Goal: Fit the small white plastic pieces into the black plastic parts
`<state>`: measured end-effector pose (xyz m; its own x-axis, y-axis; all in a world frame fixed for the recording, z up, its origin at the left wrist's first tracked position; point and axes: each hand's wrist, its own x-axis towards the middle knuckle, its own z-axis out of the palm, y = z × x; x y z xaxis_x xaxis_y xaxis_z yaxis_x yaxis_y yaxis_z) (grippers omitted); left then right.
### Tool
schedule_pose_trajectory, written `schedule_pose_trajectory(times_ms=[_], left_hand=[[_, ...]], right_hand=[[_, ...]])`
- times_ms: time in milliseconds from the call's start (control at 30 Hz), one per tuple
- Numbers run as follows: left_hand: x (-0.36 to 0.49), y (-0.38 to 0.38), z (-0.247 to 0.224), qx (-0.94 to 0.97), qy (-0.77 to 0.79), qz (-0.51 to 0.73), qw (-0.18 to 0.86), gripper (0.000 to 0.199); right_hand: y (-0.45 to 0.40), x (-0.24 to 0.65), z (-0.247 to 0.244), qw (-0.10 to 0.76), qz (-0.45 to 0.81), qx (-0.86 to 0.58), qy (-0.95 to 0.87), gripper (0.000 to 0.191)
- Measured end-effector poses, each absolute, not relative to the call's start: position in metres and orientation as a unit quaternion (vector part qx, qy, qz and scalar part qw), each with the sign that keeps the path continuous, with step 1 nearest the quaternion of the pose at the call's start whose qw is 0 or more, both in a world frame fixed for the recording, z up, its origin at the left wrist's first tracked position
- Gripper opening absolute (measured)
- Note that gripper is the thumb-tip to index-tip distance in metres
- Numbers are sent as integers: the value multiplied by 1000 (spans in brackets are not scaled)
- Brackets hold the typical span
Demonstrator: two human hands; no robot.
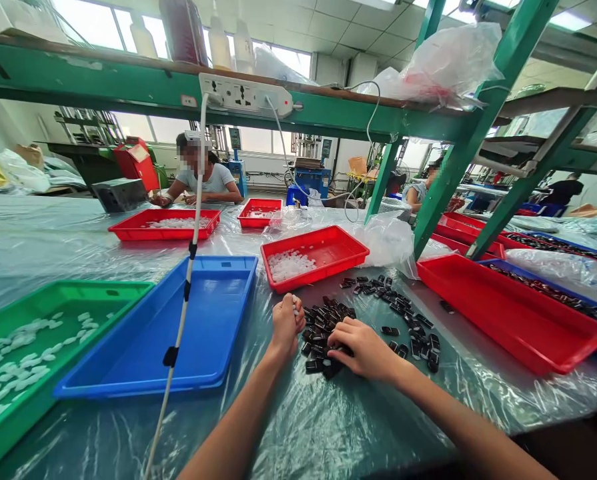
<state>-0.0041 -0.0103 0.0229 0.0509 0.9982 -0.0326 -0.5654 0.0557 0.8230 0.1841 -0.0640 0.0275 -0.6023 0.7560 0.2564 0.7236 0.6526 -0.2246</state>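
My left hand (286, 327) is raised at the left side of a pile of small black plastic pieces (323, 320). Its fingers are curled into a fist, with small white pieces (295, 305) showing at the top. My right hand (362, 348) rests on the near side of the pile. Its thumb and fingers close around a black piece, partly hidden under the fingers. Just beyond my left hand is a red tray (338, 250) with a heap of small white pieces at its left end. More black pieces (415, 323) lie spread in a curve to the right.
A blue tray (188, 333) and a green tray (128, 293) with white pieces stand left. A long red tray (503, 313) is at right. A white cable (181, 320) hangs from a power strip (245, 95) on the green shelf frame. A person (211, 180) sits across the table.
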Motion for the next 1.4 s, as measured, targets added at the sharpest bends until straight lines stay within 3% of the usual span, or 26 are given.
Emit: schedule_pose_trajectory(times_ms=[133,300,400,600,833,1067,1400], left_hand=[[-3,-13,26,330,329,589,660,32],[-3,-13,24,344,333,555,681,30],[-3,-13,22,356,337,518,701,29],[4,-15,15,349,326,449,755,25],[8,-18,12,263,293,436,809,20],[6,-14,10,217,220,426,850,31],[-3,-10,15,214,290,520,774,30]], right_hand=[[-77,169,21,78,-12,-423,-903,14],[-75,163,19,60,-27,-416,-907,9],[-73,162,29,123,28,-407,-905,3],[-63,150,64,357,138,-438,-814,2],[-40,139,69,320,129,-456,-820,12],[-48,173,64,398,149,-496,-757,23],[-124,259,-14,409,243,-636,-608,37]])
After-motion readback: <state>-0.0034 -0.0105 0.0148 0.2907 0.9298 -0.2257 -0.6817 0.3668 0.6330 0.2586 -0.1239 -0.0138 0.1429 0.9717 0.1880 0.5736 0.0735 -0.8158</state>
